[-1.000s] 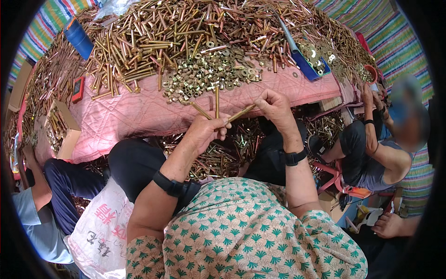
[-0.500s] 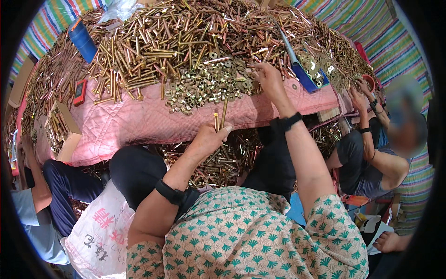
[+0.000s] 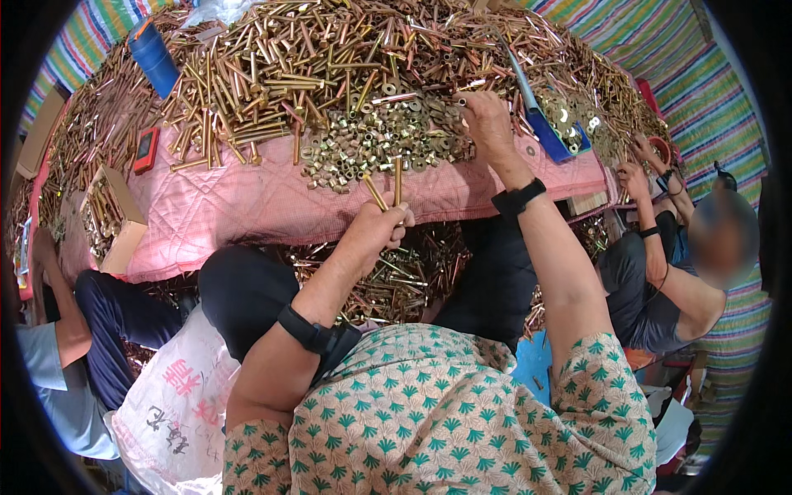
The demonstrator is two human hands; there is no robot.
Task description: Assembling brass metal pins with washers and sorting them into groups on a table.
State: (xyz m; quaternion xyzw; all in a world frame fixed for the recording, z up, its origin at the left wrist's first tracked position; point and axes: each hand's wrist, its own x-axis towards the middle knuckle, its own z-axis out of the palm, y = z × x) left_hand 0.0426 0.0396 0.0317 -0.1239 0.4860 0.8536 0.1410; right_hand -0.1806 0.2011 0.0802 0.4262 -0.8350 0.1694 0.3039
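My left hand [image 3: 375, 235] is closed around two long gold-coloured bolts. One bolt [image 3: 375, 192] leans left and the other [image 3: 398, 180] stands nearly upright, just in front of the table's near edge. My right hand [image 3: 488, 128] is above the right end of a heap of small nuts [image 3: 363, 144], its fingertips pinched on a small metal piece [image 3: 462, 101] with a round open end. Flat washers [image 3: 433, 132] are mixed in beside the nuts, below that hand. Behind them rises a large pile of bolts [image 3: 272, 62].
A pink quilted cloth [image 3: 206, 206] covers the table. On it are a blue cup [image 3: 153, 62], a red device [image 3: 145, 150], a carton of bolts [image 3: 124, 239] and a blue scoop [image 3: 557, 140] with washers. A co-worker's hands [image 3: 639, 169] reach in at right; another person's arm [image 3: 62, 289] shows at left.
My left hand has risen slightly, and its two bolts now splay apart in a V. My right hand has shifted a little up and to the right; the round-ended piece now shows clearly.
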